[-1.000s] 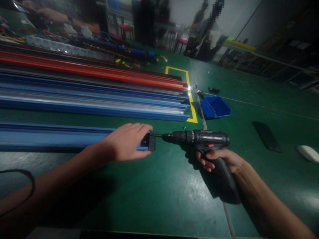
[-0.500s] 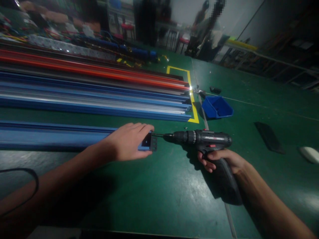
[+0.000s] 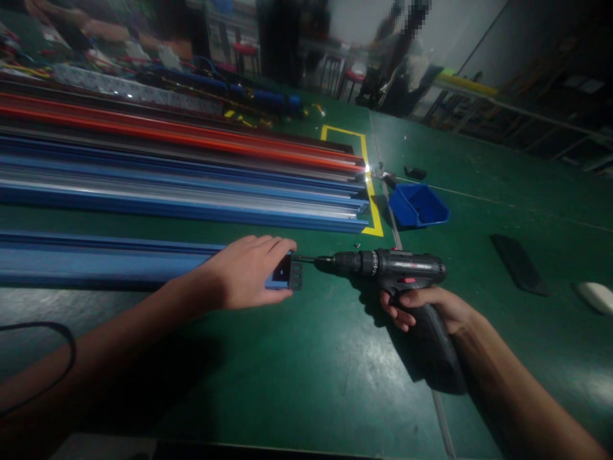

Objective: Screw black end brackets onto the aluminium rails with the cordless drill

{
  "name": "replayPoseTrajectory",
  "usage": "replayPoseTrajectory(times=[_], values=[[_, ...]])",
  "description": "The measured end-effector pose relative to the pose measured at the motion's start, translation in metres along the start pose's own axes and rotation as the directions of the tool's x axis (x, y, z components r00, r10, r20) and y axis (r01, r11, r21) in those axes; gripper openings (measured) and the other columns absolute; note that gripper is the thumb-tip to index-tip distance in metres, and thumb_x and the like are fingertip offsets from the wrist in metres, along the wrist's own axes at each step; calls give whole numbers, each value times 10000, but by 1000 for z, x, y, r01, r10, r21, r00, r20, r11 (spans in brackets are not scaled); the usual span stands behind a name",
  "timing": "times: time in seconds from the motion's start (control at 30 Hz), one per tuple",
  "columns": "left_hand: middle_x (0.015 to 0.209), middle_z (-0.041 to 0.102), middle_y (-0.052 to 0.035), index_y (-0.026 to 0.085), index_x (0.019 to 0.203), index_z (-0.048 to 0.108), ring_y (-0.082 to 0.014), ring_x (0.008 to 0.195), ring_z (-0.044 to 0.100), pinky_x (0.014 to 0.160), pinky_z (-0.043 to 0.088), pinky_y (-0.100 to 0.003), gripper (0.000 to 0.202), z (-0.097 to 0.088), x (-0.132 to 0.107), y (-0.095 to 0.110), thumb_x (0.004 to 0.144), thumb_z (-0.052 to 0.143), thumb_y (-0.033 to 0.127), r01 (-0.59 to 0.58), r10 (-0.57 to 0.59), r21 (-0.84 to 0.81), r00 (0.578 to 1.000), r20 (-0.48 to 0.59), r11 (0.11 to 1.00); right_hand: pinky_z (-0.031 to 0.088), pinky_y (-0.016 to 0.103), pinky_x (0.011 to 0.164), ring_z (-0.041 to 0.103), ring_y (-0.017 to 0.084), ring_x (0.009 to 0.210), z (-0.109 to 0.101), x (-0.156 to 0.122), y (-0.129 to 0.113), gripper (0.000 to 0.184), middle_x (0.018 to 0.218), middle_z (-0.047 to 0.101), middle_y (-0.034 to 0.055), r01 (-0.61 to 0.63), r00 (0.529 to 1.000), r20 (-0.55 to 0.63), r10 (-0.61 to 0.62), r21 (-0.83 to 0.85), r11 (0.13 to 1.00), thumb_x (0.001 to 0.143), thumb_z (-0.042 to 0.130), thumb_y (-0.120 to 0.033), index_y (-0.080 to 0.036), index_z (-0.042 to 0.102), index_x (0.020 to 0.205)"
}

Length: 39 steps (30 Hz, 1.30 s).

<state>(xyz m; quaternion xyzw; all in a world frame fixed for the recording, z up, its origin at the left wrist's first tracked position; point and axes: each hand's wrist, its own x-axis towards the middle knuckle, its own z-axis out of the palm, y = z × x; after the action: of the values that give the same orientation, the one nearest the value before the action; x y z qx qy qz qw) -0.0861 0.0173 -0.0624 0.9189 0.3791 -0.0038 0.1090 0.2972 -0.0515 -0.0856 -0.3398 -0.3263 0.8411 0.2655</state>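
My left hand (image 3: pixel 251 271) is wrapped over the right end of a long blue metal profile (image 3: pixel 105 260) that lies on the green table. A dark end cap (image 3: pixel 296 275) sits at that end, just beyond my fingers. My right hand (image 3: pixel 426 305) grips a black cordless drill (image 3: pixel 407 265) by its handle, with a finger at the trigger. The drill points left, and its long thin bit (image 3: pixel 311 259) reaches the upper part of the end cap. Whether a screw is at the tip, I cannot make out. A small screw (image 3: pixel 357 246) lies behind the drill's chuck.
Behind are more blue profiles (image 3: pixel 191 198) and red profiles (image 3: pixel 191 131), ending near yellow tape (image 3: pixel 376 217). A blue bin (image 3: pixel 419 206) and pliers (image 3: pixel 383 176) lie right of them. Farther right are a flat black piece (image 3: pixel 517 265) and a white object (image 3: pixel 596 297). Another person's arm (image 3: pixel 110 32) shows far left.
Both hands, the drill and the profile stay practically in place. The view shifts very slightly. The other person's hands at the far left have moved a little.
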Motion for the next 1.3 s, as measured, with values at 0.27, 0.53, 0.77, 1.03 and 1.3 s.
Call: replayPoseTrajectory(times=[0.27, 0.53, 0.77, 1.03, 1.3], values=[[1270, 663, -155, 161, 1412, 488, -316, 1099, 652, 947, 467, -421, 669, 0, 1, 0, 897, 622, 567, -6, 6, 5, 1000, 0, 1000, 609, 256, 693, 665, 109, 663, -1, 0, 1, 234, 910, 733, 112, 4, 1000, 18, -4, 9, 1000, 888, 720, -145, -36, 739, 1094], [1251, 669, -154, 152, 1401, 504, -319, 1087, 654, 939, 462, -419, 669, -2, 0, 2, 886, 631, 559, 7, -7, -11, 1000, 10, 1000, 606, 251, 698, 661, 104, 666, -2, 0, 2, 231, 915, 732, 107, 21, 999, 30, -21, -3, 1000, 896, 715, -150, -38, 733, 1097], [1242, 667, -150, 156, 1403, 490, -310, 1077, 651, 934, 468, -417, 667, 0, 1, 0, 897, 622, 570, -7, 7, 9, 1000, 1, 1000, 607, 249, 697, 658, 102, 662, -3, 0, 1, 234, 917, 731, 107, 13, 1000, 21, -13, -9, 1000, 898, 712, -152, -40, 732, 1102], [1252, 668, -144, 170, 1388, 495, -312, 1077, 654, 937, 474, -427, 643, 1, 0, -1, 895, 621, 563, -9, 9, 10, 1000, -4, 1000, 606, 248, 680, 655, 103, 652, -2, 0, 1, 226, 907, 726, 104, 12, 1000, 13, -12, -20, 1000, 893, 722, -160, -39, 735, 1083], [1257, 667, -148, 166, 1400, 492, -307, 1089, 650, 943, 467, -416, 655, 0, 0, 1, 900, 612, 571, -8, 8, 13, 1000, 4, 1000, 603, 241, 665, 642, 98, 630, 2, 0, -1, 210, 892, 731, 99, 6, 1000, -1, -6, -20, 1000, 883, 734, -172, -63, 754, 1062]])
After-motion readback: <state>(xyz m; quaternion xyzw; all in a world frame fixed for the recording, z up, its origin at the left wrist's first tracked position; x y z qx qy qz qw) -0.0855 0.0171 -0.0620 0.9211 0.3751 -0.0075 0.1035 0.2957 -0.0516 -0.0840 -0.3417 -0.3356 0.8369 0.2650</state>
